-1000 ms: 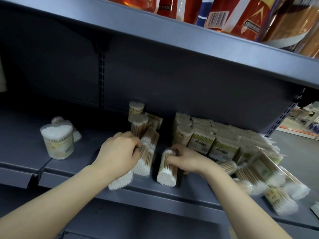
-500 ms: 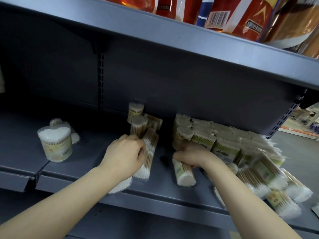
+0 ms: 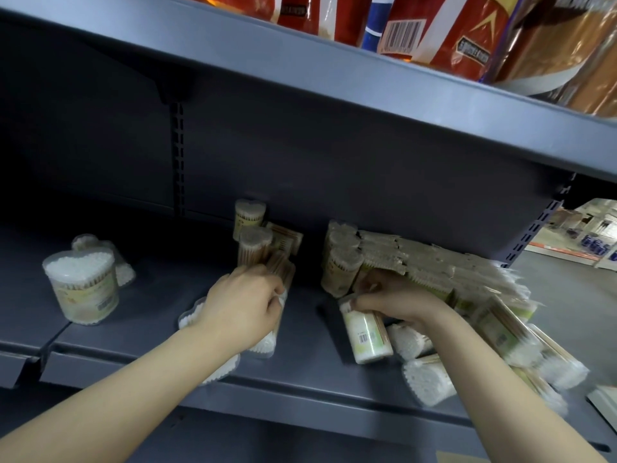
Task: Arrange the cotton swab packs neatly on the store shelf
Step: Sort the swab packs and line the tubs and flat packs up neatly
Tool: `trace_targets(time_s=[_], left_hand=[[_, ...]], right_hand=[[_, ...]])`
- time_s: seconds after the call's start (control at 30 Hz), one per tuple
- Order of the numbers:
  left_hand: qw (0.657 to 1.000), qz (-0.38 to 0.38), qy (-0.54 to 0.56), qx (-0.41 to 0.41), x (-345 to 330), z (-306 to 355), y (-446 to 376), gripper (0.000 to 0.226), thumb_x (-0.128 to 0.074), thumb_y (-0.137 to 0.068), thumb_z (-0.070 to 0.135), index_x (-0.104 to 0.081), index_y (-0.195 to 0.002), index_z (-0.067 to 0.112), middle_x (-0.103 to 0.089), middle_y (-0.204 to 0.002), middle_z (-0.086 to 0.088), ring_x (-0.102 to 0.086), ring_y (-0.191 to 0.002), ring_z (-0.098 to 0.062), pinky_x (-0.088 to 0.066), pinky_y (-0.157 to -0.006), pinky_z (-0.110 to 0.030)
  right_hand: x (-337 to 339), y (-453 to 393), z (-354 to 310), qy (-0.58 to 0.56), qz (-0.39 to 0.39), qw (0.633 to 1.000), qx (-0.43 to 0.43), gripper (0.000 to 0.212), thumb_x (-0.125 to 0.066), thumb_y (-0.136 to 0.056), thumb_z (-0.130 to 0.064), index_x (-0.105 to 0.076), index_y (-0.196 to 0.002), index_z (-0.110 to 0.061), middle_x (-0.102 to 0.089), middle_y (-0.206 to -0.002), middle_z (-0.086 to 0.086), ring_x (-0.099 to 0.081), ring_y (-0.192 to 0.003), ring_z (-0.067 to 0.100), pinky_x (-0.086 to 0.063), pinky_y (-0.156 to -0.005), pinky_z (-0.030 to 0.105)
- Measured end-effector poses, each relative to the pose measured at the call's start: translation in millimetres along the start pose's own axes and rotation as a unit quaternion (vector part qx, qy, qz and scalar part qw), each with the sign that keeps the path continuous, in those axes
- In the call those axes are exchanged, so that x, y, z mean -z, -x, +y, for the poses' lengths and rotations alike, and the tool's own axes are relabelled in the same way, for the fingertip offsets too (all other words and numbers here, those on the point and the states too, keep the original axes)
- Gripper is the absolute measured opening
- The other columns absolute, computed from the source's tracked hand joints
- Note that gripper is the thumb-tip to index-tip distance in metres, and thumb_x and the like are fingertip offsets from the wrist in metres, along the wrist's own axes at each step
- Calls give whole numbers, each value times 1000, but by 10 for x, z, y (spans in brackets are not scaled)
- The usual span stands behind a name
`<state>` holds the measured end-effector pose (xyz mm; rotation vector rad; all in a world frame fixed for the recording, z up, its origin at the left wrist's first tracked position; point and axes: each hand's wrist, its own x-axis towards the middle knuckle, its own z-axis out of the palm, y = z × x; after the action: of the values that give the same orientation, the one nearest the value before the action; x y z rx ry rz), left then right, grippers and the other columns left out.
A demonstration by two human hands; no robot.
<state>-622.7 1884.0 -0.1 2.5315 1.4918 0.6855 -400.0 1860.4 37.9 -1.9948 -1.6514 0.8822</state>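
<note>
**Both hands on swab packs at the grey shelf**

The left hand [image 3: 242, 305] is curled over a cluster of lying cotton swab packs [image 3: 267, 342] near the middle of the shelf [image 3: 300, 372], fingers bent round their upper ends; white swab tips show beneath the palm and wrist. The right hand [image 3: 397, 304] pinches the far end of a cylindrical pack with a pale green label [image 3: 365, 332], which lies on its side with its white end toward the shelf's front edge.

Just behind the left hand, two tubes of wooden-stick swabs [image 3: 253, 245] stand upright against the back panel. Behind the right hand, more upright tubes [image 3: 340, 265] stand beside a long row of flat packs [image 3: 434, 265] running to the right. Near the right forearm, a loose heap of packs [image 3: 427, 385] lies tumbled at varied angles, some at the shelf's front edge.

Well apart on the left, a heart-shaped tub of swabs [image 3: 81, 285] stands upright, a second tub behind it. On the shelf above sit red and orange bags [image 3: 444, 31].
</note>
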Motion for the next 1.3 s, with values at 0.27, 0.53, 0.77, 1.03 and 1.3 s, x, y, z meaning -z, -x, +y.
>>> trace_targets(time_s=[0.27,0.53,0.77,1.03,1.3], left_hand=[[999,-15,28,-20,-67,120,-85,30,-45,-92,26,-57,-119,26,-55,-120,9,-47,-112,-15,-41,-84,-24],[989,-108,-14,-97,-115,247,-150,64,-47,-83,64,-43,-135,29,-48,-131,9,-38,-125,-12,-31,-101,-25],[994,-87,34,-62,-135,338,-201,56,-47,-74,73,-56,-104,27,-55,-103,9,-44,-108,-13,-34,-90,-27],[985,-52,166,-9,-166,354,-235,47,-60,-71,66,-57,-96,27,-57,-96,17,-54,-94,-6,-46,-84,-32],[975,-36,212,62,-235,334,-294,56,-63,-58,67,-52,-96,27,-53,-88,18,-56,-87,-8,-49,-81,-37]], right_hand=[[219,54,16,-63,27,997,48,42,-73,-58,-27,-60,-97,-21,-61,-94,-3,-57,-84,8,-44,-69,21],[321,80,-40,-208,-6,965,158,38,-70,-67,-6,-61,-100,-23,-62,-105,-1,-60,-92,7,-50,-73,15],[299,84,-89,-256,-12,941,220,41,-64,-63,-8,-61,-103,-20,-64,-106,-2,-60,-99,9,-50,-84,25],[316,68,-107,-263,-4,933,248,37,-70,-70,0,-63,-101,-18,-68,-103,-5,-62,-101,10,-50,-88,28],[280,-2,-136,-225,65,939,253,26,-66,-78,1,-68,-93,-21,-69,-98,-5,-63,-94,3,-51,-81,17]])
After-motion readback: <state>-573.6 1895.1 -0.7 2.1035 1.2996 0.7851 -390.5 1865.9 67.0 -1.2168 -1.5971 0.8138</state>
